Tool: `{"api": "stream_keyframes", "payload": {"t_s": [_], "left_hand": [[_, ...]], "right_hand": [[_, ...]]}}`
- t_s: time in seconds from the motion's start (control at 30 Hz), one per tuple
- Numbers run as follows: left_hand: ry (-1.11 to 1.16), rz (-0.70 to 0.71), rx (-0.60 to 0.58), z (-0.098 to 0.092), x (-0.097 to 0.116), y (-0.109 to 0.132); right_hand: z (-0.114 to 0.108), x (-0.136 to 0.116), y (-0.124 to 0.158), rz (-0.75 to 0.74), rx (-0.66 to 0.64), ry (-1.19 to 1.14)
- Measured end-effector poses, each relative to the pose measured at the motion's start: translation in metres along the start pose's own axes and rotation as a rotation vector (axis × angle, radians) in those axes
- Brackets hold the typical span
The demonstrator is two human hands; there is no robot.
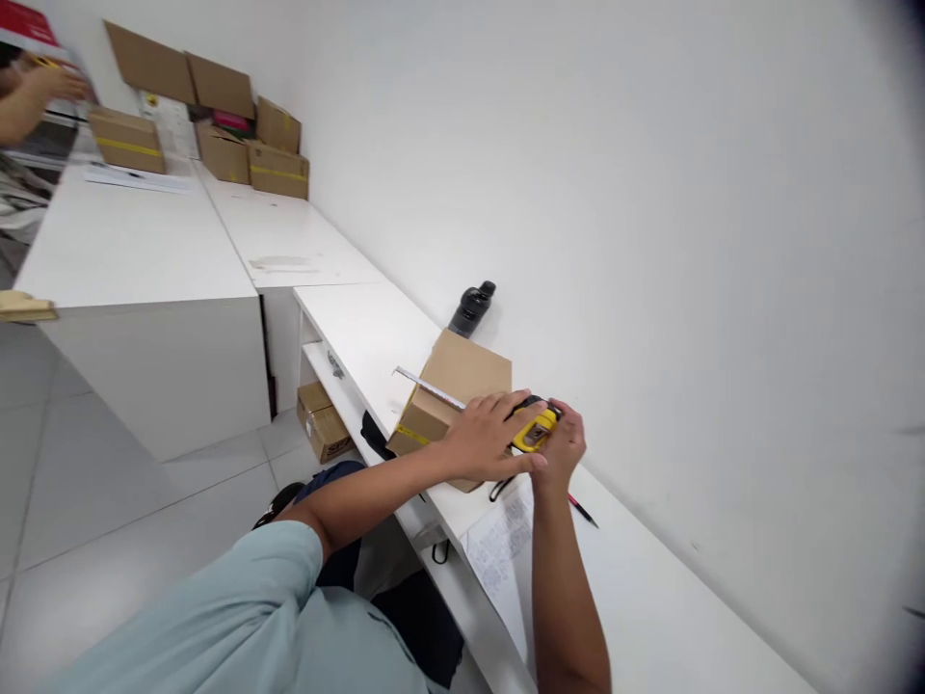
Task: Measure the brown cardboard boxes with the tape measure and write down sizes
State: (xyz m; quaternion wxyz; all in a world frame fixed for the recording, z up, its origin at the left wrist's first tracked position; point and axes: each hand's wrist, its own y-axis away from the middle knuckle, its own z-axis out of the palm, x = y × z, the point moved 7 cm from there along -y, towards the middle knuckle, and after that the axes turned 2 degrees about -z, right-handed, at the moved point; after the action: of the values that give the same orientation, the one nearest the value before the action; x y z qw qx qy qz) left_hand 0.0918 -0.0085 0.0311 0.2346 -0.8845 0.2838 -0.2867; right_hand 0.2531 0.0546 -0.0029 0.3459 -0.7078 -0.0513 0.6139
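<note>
A yellow and black tape measure point(535, 431) is gripped in my right hand point(566, 448), which is closed around its far side. Its metal blade point(432, 387) reaches left across the top of a brown cardboard box point(466, 364), with the hooked tip past the box's edge. My left hand point(489, 439) lies over the box and part of the blade, fingers stretched out toward the tape measure's case. Whether its palm presses on the box is hidden. Below my hands, a paper sheet with writing point(502, 554) lies partly under my right forearm.
A black bottle point(471, 308) stands behind the box by the wall. A red and black pencil or pen point(582, 511) lies right of my forearm. Another box point(322, 422) sits below the desk. Several cartons point(278, 172) are stacked on the far table, where another person's hand point(62, 82) shows.
</note>
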Motion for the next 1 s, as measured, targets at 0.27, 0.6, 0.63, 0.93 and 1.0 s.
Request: {"api": "stream_keyframes", "payload": {"t_s": [0.27, 0.6, 0.63, 0.93, 1.0], "left_hand": [[-0.099, -0.308, 0.227, -0.058, -0.038, 0.056], [0.306, -0.614, 0.268, -0.057, -0.135, 0.059], [0.32, -0.607, 0.278, -0.056, -0.136, 0.059], [0.599, -0.747, 0.335, -0.052, -0.144, 0.058], [0.702, -0.793, 0.384, -0.049, -0.145, 0.058]], "right_hand": [[-0.021, -0.021, -0.013, -0.236, 0.048, 0.057], [-0.032, -0.019, -0.023, -0.203, 0.021, 0.062], [-0.03, -0.018, -0.023, -0.194, 0.014, 0.058], [-0.028, -0.006, -0.027, -0.149, 0.018, 0.0], [-0.028, -0.007, -0.028, -0.166, 0.0, 0.012]]}}
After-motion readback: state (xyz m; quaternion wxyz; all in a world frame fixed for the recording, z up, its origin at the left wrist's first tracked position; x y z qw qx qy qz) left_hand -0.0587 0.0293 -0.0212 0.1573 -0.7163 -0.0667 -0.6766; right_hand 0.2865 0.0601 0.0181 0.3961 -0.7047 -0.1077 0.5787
